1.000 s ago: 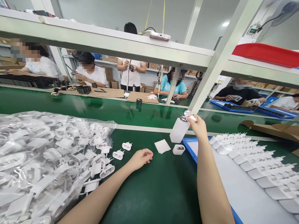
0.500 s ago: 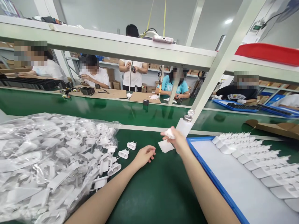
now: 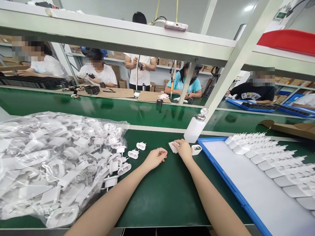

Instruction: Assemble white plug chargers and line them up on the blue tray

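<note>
My left hand (image 3: 155, 158) hovers over or rests on the green table (image 3: 159, 203), its fingers curled together; whether anything small is inside is hidden. My right hand (image 3: 183, 149) has its fingers closed on a white cloth (image 3: 174, 147) at the table's surface. Just right of that hand lies a white plug housing (image 3: 196, 149), its open end showing dark parts inside. Behind it stands a white pump bottle (image 3: 195, 127). Several white two-pin plug pieces (image 3: 133, 153) lie left of my left hand.
A large clear bag of white plug parts (image 3: 59, 164) covers the left side. At the right, a blue-rimmed tray (image 3: 221, 173) holds rows of white plugs (image 3: 275, 164). A slanted metal post (image 3: 228, 75) rises behind the bottle. Several people sit or stand across the green bench.
My right hand has moved down from in front of the bottle to the table with the cloth. The bottle and the white housing now show fully. The whole view has shifted slightly.
</note>
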The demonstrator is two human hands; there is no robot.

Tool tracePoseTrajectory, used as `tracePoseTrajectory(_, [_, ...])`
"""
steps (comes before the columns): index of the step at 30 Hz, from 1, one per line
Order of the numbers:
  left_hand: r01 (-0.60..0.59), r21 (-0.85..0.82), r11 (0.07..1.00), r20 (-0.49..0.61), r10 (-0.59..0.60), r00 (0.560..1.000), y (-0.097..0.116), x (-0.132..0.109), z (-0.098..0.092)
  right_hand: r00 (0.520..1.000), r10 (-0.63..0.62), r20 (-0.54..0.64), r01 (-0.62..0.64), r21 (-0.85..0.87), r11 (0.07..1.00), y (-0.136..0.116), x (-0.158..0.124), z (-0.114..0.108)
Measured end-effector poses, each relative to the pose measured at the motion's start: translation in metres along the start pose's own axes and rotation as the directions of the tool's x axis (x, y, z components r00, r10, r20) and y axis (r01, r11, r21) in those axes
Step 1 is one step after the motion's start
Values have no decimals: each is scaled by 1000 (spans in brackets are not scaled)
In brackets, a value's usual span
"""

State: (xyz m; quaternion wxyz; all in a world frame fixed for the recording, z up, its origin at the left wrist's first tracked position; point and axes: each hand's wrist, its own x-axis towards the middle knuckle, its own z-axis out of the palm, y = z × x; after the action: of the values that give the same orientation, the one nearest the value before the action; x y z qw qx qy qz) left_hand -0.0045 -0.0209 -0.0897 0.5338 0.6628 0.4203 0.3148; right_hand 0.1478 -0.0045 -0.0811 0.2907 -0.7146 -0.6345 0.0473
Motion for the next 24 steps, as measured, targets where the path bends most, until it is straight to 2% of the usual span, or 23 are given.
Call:
tracePoseTrajectory(4, [18, -17, 1000, 4, -18, 1000, 1, -1, 0, 1000, 20, -7, -20, 68, 997, 2, -1, 1])
tracePoseTrajectory(7, [49, -78, 996, -29, -51, 998, 2, 1, 0, 997, 30, -75, -13, 219, 976, 2, -2, -3])
tracePoseTrajectory(10, [93, -197, 976, -64, -108, 992, 5, 1, -1, 990, 37, -134, 21, 408, 913, -7, -8, -9])
tracePoseTrajectory(13, [127, -379, 917, -17, -144, 989, 10, -1, -4, 998, -56, 14, 37, 597, 802, -23, -18, -10])
tracePoseTrajectory(15, [141, -468, 872, 27, -146, 989, 12, -2, -6, 983, -135, 126, 12, 686, 727, -31, -24, -7])
tracePoseTrajectory(16, [149, -496, 856, 35, -152, 988, 12, -3, -6, 980, -137, 145, -9, 717, 697, -33, -26, -4])
tracePoseTrajectory(18, [170, -527, 833, 17, -189, 982, 12, -3, -7, 992, -38, 117, -67, 772, 632, -32, -26, 1])
tracePoseTrajectory(20, [188, -537, 823, -5, -225, 974, 12, -3, -8, 985, 149, 90, -155, 841, 518, -25, -20, 6])
tracePoseTrajectory(22, [204, -518, 831, -7, -242, 970, 11, -2, -8, 942, 304, 144, -250, 904, 346, -17, -12, 8])
tracePoseTrajectory(24, [211, -482, 850, 8, -237, 971, 11, -2, -9, 898, 380, 220, -311, 930, 194, -12, -6, 7])
